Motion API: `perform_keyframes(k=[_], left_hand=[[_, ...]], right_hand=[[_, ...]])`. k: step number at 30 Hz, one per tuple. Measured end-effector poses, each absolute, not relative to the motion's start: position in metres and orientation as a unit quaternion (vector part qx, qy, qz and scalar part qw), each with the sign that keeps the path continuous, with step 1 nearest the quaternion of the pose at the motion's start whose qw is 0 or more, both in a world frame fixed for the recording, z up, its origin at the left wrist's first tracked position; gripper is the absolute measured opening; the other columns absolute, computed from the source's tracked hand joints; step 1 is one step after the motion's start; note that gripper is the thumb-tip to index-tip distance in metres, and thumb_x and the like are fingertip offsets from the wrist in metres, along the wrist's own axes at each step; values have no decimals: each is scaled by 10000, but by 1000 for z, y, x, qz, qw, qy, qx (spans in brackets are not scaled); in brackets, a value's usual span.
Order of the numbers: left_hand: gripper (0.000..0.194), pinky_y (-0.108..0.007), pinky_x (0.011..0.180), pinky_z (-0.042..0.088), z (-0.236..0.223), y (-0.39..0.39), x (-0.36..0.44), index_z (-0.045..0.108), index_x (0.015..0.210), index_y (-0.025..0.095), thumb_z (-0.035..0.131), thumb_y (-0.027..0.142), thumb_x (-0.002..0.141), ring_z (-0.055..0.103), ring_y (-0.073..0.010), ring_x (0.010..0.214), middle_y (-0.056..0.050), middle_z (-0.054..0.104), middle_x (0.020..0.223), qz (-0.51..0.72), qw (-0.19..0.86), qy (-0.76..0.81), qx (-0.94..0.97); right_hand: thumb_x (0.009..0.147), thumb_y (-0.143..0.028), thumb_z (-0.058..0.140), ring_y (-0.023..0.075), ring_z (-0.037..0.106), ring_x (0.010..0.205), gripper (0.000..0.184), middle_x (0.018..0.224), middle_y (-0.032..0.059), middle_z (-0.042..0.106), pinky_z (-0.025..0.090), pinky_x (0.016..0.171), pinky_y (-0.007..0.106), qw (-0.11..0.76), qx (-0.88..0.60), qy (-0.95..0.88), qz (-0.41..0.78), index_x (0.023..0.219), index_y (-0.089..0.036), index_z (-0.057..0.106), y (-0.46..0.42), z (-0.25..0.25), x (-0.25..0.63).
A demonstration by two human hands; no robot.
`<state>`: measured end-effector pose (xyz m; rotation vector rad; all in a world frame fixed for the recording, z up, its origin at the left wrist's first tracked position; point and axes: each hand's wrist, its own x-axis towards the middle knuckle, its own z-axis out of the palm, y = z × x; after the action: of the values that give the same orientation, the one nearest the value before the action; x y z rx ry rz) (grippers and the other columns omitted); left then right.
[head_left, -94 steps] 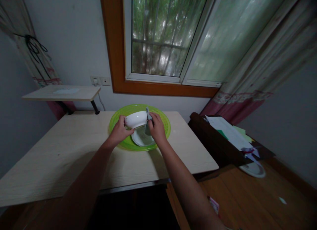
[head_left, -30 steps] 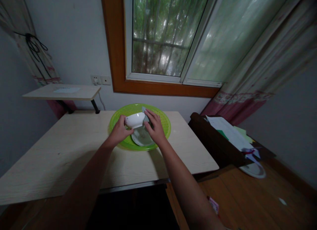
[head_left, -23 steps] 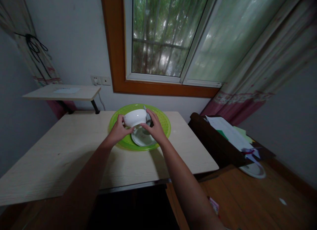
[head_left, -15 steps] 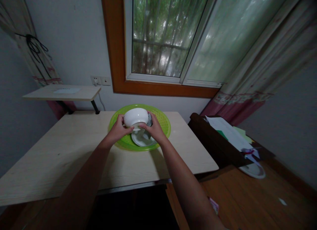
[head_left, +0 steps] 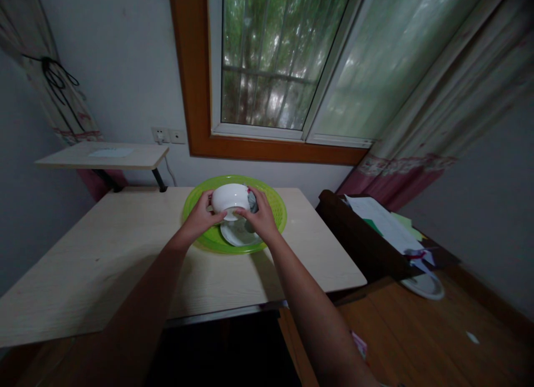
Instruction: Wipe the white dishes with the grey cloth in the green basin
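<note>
A white bowl (head_left: pixel 231 197) is held between my two hands, tilted with its foot towards me. My left hand (head_left: pixel 202 214) grips its left side, the thumb near the foot. On the other side my right hand (head_left: pixel 261 216) closes on the bowl, its thumb also by the foot. A greyish patterned patch shows between the bowl and my right fingers; I cannot make out whether it belongs to the bowl. Below is a white plate (head_left: pixel 238 238), partly covered by the bowl and right hand, in a round green plastic basket (head_left: pixel 196 239).
The basket rests on a pale wooden table (head_left: pixel 137 226). A small raised shelf (head_left: pixel 104 155) with a paper on it stands at the back left. Right of the table is a dark brown piece of furniture (head_left: pixel 354 242) bearing papers (head_left: pixel 379 220). A window (head_left: pixel 283 70) is behind.
The bowl has shifted very slightly to the right and down in my hands, which still grip it. The plate and basket stay in place.
</note>
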<state>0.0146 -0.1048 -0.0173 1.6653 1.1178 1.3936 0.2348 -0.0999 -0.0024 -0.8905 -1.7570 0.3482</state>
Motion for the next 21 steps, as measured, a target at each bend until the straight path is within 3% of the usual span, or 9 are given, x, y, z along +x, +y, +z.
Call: perform_keyframes(k=[10,21], left_hand=[[671,-396,878,599,-22,-105,14,437,1182,216,829,360,657,660,-257,1121,-120,605,1205,506,289,469,663],[560,-347,816,608,-12,-114,17,431,1036,221,813,316,638,668,-208,972,-44,600,1046,497,223,514,663]], right_hand=[[803,-335,813,285,488,1365,745,1459,117,528,377,1182,465,536,-341,-764,113,1471,-273,489,-101,-2,238],[874,-388,736,289,490,1392,662,1507,106,527,374,1189,490,530,-332,-775,94,1478,-277,488,-104,1,238]])
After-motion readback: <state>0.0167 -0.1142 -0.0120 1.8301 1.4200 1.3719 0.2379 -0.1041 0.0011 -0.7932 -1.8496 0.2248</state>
